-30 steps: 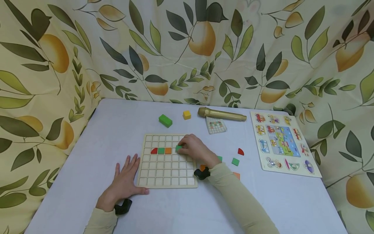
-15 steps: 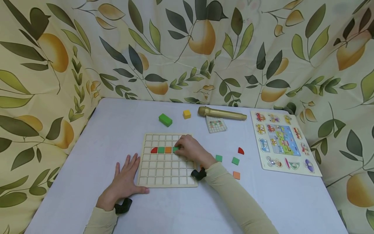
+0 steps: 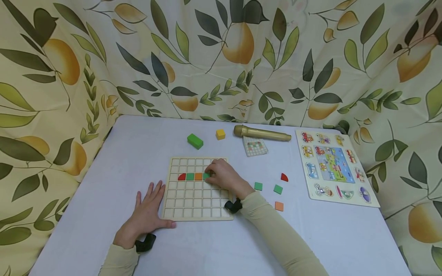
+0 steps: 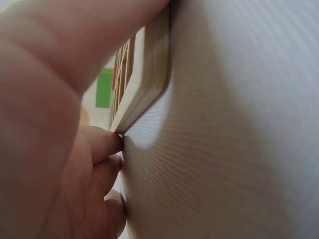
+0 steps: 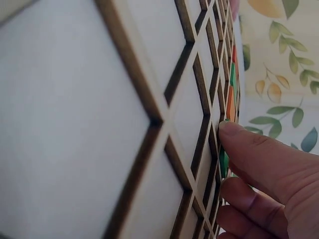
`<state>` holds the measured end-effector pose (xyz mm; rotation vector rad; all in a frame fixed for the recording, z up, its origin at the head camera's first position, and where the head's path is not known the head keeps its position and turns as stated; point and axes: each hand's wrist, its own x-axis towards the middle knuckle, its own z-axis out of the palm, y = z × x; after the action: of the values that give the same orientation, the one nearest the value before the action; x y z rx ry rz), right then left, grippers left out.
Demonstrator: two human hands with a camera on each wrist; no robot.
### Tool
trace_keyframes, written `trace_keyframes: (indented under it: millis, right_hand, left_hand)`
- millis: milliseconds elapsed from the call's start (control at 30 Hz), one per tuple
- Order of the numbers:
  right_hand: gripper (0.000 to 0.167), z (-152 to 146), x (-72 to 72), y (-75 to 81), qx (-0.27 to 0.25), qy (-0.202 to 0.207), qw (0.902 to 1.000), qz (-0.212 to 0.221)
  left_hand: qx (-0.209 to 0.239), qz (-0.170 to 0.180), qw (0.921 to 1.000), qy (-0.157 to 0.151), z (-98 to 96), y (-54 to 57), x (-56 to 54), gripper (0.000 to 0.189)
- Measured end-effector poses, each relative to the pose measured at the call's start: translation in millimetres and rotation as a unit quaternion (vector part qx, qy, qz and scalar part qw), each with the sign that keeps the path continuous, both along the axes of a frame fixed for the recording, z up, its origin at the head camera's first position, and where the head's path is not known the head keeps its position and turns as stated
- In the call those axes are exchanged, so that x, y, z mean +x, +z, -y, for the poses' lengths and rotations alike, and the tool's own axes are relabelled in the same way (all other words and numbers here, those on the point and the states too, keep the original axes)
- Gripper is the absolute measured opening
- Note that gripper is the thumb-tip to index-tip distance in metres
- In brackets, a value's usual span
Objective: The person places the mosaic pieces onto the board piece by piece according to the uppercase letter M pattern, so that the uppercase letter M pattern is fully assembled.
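A wooden grid board [image 3: 193, 203] lies on the white-covered table. In one of its rows sit a red quarter-round tile [image 3: 182, 176], a green square tile [image 3: 190, 176] and an orange square tile [image 3: 198, 176], side by side. Directly right of the orange one, my right hand [image 3: 226, 177] pinches another green square tile [image 3: 206, 176], partly hidden by the fingertips. The right wrist view has the thumb [image 5: 264, 154] on this tile at the grid. My left hand [image 3: 146, 211] rests with spread fingers against the board's left side, its thumb along the near corner.
Loose on the table to the right are two green squares [image 3: 258, 186], a red quarter-round [image 3: 284, 177] and an orange square [image 3: 279, 206]. Behind the board are a green block [image 3: 195, 141], a yellow block [image 3: 220, 134], a pattern card [image 3: 255, 147] and a gold microphone [image 3: 262, 133]. A picture puzzle [image 3: 336, 168] lies far right.
My right hand has moved slightly left along the row, bringing the green square tile up beside the orange one. The left hand stays where it was.
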<state>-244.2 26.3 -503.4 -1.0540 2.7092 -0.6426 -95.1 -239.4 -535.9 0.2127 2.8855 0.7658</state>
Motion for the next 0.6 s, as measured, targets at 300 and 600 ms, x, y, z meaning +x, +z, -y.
trace_keyframes:
  millis: [300,600]
  right_hand:
    - [0.03,-7.8,1.6,0.1,-0.005,-0.006,0.9999,0.008]
    - [0.031,-43.5,0.3,5.4,-0.022,-0.035,0.9991,-0.002]
  left_hand:
    - [0.0,0.001,1.0,0.001,0.7,-2.6,-0.4,0.134]
    - [0.003,-0.001,1.0,-0.001,1.3,-2.1,-0.1,0.134]
